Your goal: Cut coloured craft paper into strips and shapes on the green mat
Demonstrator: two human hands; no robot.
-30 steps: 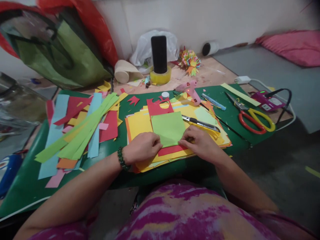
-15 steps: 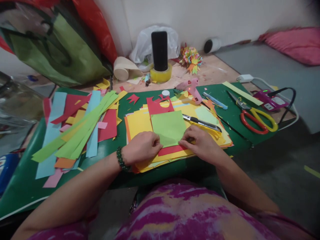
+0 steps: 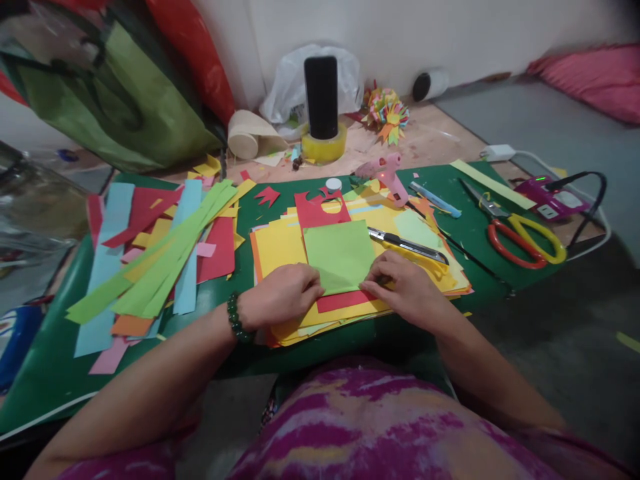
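Note:
A light green sheet of paper (image 3: 341,257) lies over a red sheet (image 3: 325,212) on a stack of mostly yellow paper (image 3: 277,248). My left hand (image 3: 290,293) pinches its near left corner. At the near right corner, the fingers of my right hand (image 3: 400,283) are closed on the same sheet. The near edge between them looks slightly turned up. Just beyond my right hand a utility knife (image 3: 407,244) rests on the stack. The red sheet has pieces cut out of its far end and shows below the green one too.
Scissors (image 3: 520,240), a pink glue gun (image 3: 387,177) and a purple power box (image 3: 550,197) are to the right. Cut paper strips (image 3: 165,260) pile up on the left. A phone (image 3: 321,97) stands in a yellow tape roll (image 3: 325,148), near a paper flower ball (image 3: 387,113).
The view has shifted slightly. Both hands keep their hold on the near corners of the green paper, with hardly any visible movement.

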